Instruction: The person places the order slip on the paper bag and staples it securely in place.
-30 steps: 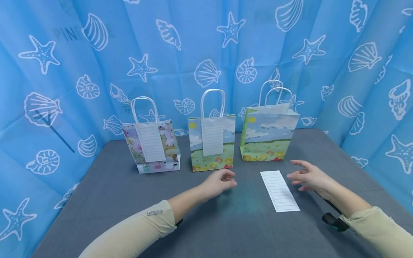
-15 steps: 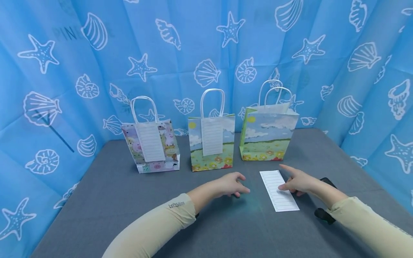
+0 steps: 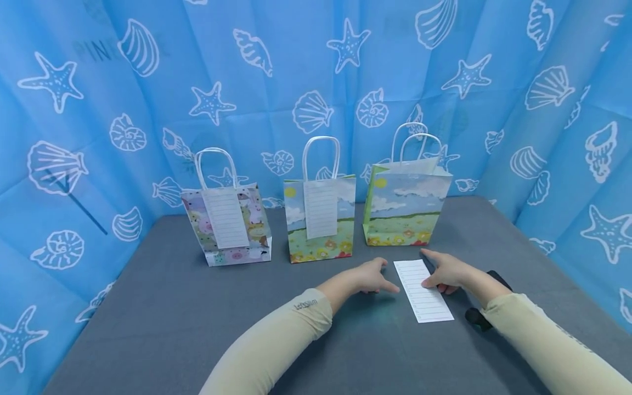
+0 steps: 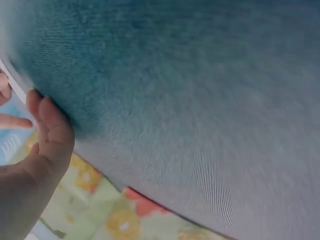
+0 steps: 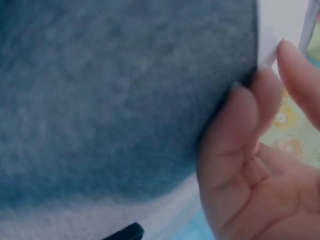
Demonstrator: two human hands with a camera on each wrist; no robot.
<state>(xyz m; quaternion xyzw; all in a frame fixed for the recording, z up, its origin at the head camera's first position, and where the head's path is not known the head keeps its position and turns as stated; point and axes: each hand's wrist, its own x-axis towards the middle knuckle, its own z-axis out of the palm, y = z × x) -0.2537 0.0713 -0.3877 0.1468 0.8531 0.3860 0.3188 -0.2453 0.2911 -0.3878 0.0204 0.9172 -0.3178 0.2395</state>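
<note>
A white lined paper slip (image 3: 425, 302) lies flat on the grey-covered table in the head view. Over its right edge is my right hand (image 3: 448, 270), thumb on the slip, index finger stretched out past its upper corner, other fingers bent beside it. In the right wrist view, the thumb and fingertips of this hand (image 5: 245, 155) are right at the slip's white edge (image 5: 267, 37). My left hand (image 3: 369, 275) is just left of the slip, thumb and index finger spread, holding nothing. The left wrist view shows its fingers (image 4: 57, 132) low over the cloth.
Three paper gift bags with white handles stand along the back: an animal-print one (image 3: 257, 219) and two with meadow scenes, the middle bag (image 3: 296, 241) and right bag (image 3: 407, 208). Lined slips hang on the left and middle bags. Behind them is a blue seashell curtain (image 3: 276, 66).
Both hands have moved in toward the slip: the left one rightward, the right one leftward until its thumb came over the paper. Slip and bags have stayed in place.
</note>
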